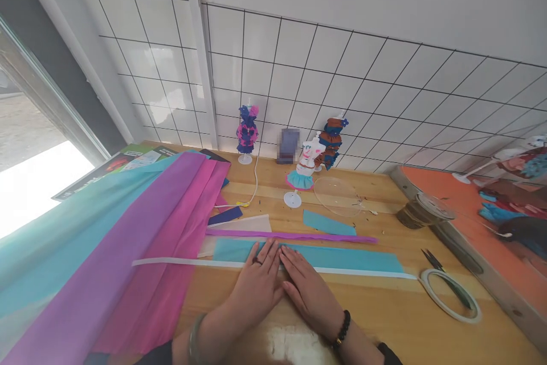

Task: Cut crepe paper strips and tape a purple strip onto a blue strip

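My left hand point(257, 282) and my right hand point(306, 288) lie flat side by side on the wooden table point(384, 319), fingers stretched out. Their fingertips press on a long light-blue paper strip point(342, 258) and the white tape strip point(192, 263) along its near edge. Neither hand holds anything. A thin purple paper strip point(290, 236) lies just beyond the blue strip. A ring sits on one finger of my left hand, and a dark bead bracelet is on my right wrist.
Large sheets of teal, purple and pink paper point(128, 251) cover the left. A tape roll point(449, 295) and scissors point(433, 261) lie to the right. Three small dressed mannequins point(305, 168) stand at the back by the tiled wall. An orange board point(470, 222) sits far right.
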Available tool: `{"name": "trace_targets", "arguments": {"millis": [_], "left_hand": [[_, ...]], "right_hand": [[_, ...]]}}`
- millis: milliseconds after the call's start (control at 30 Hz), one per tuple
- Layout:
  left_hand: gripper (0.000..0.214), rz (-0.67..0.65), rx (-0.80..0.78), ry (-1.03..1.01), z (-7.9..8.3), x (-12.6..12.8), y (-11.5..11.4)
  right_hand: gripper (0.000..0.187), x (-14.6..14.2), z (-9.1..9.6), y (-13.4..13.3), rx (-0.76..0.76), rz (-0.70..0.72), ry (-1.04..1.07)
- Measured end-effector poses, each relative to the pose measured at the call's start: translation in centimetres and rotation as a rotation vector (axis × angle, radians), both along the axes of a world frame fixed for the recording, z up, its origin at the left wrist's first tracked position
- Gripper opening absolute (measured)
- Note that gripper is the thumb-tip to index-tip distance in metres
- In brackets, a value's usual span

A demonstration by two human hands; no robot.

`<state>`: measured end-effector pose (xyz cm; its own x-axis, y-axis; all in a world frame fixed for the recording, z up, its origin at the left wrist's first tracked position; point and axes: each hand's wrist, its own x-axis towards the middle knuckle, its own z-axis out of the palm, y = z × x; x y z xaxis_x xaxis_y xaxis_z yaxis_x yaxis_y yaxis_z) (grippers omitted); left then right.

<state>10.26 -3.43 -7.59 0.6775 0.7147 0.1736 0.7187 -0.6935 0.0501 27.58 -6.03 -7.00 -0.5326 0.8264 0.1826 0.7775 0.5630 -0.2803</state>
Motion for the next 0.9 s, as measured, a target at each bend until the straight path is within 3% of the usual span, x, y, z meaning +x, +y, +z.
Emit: {"name": "trace_targets", "arguments": {"millis": [300, 500, 633, 767, 900], "left_hand": [[0.047, 0.165, -0.059, -0.078, 0.0, 0.9, -1.0], [0.05, 0.153, -0.071, -0.051, 0.0, 0.5, -0.7], [0.055, 0.145, 0.001, -0.063, -0.2, 0.3, -0.7], [0.06, 0.144, -0.003, -0.061, 0.2, 0.5, -0.9], [0.062, 0.145, -0.019, -0.09, 0.4, 0.7, -0.8]], "right_hand": [[0.054, 0.1, -0.4, 0.5, -0.019, -0.075, 0.026], [0.053, 0.0, -0.1, 0.2, -0.061, 0.011, 0.038], [0.045, 0.1, 0.1, 0.5, -0.051, -0.051, 0.144], [0.034, -0.3, 1.5, 3.5, 0.018, -0.122, 0.263], [0.034, -2.4, 3.0, 9.1, -0.033, -0.116, 0.142]]}}
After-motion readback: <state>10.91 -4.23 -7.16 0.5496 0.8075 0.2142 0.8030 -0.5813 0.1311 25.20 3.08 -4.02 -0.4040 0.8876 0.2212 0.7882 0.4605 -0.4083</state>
